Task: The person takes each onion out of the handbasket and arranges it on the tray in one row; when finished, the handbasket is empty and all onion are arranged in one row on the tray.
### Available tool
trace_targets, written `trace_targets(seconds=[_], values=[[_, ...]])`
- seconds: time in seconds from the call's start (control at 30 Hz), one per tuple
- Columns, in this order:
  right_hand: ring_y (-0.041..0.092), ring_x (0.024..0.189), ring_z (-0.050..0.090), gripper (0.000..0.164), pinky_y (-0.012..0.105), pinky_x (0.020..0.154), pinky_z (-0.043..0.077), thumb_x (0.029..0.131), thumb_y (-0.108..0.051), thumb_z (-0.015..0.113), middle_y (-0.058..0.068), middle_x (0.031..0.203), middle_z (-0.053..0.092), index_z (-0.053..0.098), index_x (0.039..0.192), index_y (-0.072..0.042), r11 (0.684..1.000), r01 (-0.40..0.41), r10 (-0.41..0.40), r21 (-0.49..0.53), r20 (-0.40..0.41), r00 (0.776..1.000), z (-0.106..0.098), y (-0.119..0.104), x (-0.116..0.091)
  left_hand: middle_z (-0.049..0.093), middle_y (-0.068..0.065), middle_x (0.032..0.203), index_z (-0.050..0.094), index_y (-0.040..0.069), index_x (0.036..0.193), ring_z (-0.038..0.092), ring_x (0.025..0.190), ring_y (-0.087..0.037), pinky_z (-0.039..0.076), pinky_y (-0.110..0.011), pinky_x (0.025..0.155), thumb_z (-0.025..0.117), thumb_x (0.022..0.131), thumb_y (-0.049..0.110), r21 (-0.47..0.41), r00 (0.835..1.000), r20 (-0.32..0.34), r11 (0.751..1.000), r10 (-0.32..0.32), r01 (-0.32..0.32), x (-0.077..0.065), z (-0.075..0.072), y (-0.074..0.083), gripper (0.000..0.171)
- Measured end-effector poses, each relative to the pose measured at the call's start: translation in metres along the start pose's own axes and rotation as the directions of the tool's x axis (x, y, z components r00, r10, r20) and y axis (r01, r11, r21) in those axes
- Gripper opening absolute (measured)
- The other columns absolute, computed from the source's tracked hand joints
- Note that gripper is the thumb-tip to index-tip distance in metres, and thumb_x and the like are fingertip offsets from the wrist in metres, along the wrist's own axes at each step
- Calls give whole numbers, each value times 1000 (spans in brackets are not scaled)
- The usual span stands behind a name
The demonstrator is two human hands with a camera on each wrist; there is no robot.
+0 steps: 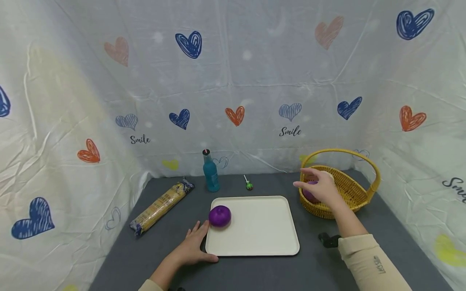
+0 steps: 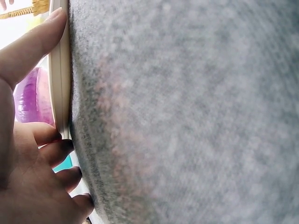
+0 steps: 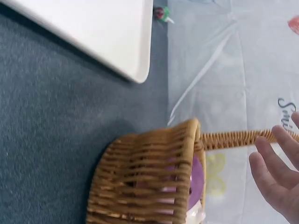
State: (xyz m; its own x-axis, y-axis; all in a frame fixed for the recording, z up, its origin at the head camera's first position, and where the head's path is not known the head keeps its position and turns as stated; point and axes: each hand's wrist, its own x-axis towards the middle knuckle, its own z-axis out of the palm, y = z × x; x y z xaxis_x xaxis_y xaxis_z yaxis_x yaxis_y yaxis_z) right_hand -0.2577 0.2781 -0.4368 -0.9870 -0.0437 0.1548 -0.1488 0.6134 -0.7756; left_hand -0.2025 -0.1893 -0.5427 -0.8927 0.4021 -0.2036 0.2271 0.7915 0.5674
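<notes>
A cream rectangular tray [image 1: 258,230] lies on the grey table, and a round, glossy purple fruit or vegetable [image 1: 220,216] sits at its left side. My left hand [image 1: 194,244] rests at the tray's near left corner, thumb and fingers spread along the rim. Over the left side of a yellow wicker basket [image 1: 349,188] hovers my right hand [image 1: 320,186], its fingers extended and nothing between them. Inside the basket is a second purple round thing [image 1: 310,194], partly hidden by that hand. The right wrist view shows this purple thing [image 3: 197,184] behind the wicker, with something whitish [image 3: 195,214] beside it.
Left of the tray lies a long yellow packet [image 1: 162,207] with dark ends. A blue bottle [image 1: 210,171] stands behind the tray, near a green lollipop [image 1: 248,184]. The basket's tall handle [image 1: 375,169] arches up. A small black device [image 1: 329,240] shows by the right wrist.
</notes>
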Motion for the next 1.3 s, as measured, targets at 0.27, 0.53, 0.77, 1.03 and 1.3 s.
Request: trace_targets(seconds=[0.27,0.53,0.77,1.03,1.3], values=[[45,134,49,78,62,104,46,90,-55,71,25,145,53,51,145,-5,996,-75,74,39,26,997,-21,9,8,23,-19,166,20,1,161,8,154,-48,5,-72,118,86,69,61,1,1000,3,1000,0,0,-4,-2,2,128],[48,136,44,86,64,108,41,92,-61,64,31,148,47,43,151,-3,992,-122,122,-10,44,992,-44,22,26,23,-20,166,20,1,160,8,154,-48,5,-73,118,85,69,62,-4,1000,-4,1000,12,-12,-4,-2,0,128],[52,142,32,91,67,111,34,91,-62,64,32,155,36,37,154,-2,974,-227,225,10,81,971,-57,37,40,22,-19,166,19,2,161,8,154,-48,5,-72,118,85,69,62,-4,1000,-1,1000,0,0,-5,-2,1,128],[50,143,32,94,63,113,35,90,-63,65,31,157,34,36,155,-2,950,-307,304,48,55,951,-58,54,54,22,-19,167,19,2,161,7,154,-47,4,-72,118,85,68,63,-1,1000,2,1000,-7,7,-2,-1,1,129],[49,146,29,91,61,116,32,91,-56,67,29,159,32,34,157,-3,886,-429,440,175,-29,898,-47,71,56,21,-18,167,18,2,161,7,154,-47,4,-72,118,85,69,63,-3,1000,1,1000,8,-8,-1,0,0,129]])
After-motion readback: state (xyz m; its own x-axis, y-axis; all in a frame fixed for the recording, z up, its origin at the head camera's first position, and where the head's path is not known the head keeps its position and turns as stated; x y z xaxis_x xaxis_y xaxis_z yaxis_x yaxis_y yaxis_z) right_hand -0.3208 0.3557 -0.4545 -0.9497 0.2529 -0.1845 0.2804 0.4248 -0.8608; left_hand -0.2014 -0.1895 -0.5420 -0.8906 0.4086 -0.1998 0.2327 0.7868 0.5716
